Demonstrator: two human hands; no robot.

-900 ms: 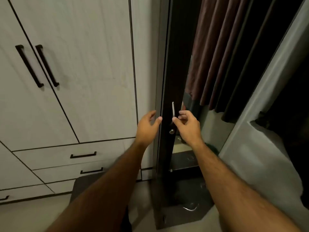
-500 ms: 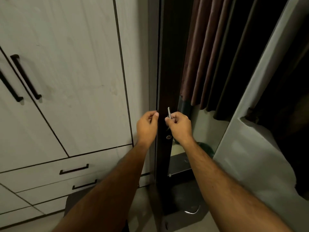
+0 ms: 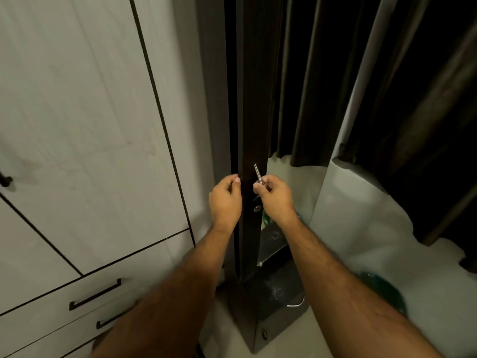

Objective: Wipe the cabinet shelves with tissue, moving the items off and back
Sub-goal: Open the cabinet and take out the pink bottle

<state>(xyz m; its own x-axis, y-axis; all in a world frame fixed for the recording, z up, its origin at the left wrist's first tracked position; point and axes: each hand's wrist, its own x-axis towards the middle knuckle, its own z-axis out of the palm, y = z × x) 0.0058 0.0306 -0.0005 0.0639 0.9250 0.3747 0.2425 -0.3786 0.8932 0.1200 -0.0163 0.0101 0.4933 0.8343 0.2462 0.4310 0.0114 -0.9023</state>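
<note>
Gripping the slim metal handle [image 3: 258, 173] of the dark cabinet door [image 3: 251, 125], the right hand [image 3: 275, 198] is curling its fingers around it. The left hand [image 3: 225, 200] is pinching the door's front edge beside the white wardrobe [image 3: 90, 125].

The pale, smooth floor [image 3: 289, 339] carries everything here. On it stands the tall, narrow, dark brown wooden cabinet [image 3: 251, 140], just beside the big white wooden wardrobe [image 3: 85, 140] with black bar handles, which also reaches down to the floor. At the foot of the cabinet a dark grey flat base [image 3: 277, 293] lies on the floor. A round green object [image 3: 382, 290], blurred, sits low at the right.
</note>
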